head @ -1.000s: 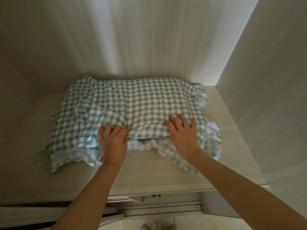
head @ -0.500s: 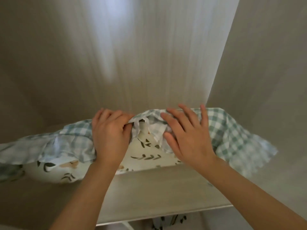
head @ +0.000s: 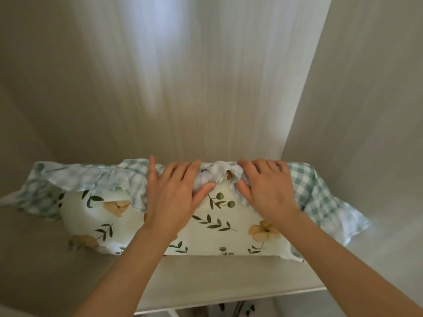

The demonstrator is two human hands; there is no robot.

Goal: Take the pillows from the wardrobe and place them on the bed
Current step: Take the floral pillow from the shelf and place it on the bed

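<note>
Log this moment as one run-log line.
stage: grasp | left hand, right hand: gripping gingham pillow | beneath: floral pillow | place: wardrobe shelf

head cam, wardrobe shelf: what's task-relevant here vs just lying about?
Belongs to the job:
- gingham pillow, on top, gripped at its front edge
- floral pillow beneath it
- left hand and right hand, both pinching the gingham fabric
- wardrobe shelf they sit on

Just lying about:
- leaf-print item below the shelf, barely visible; cannot tell what it is
</note>
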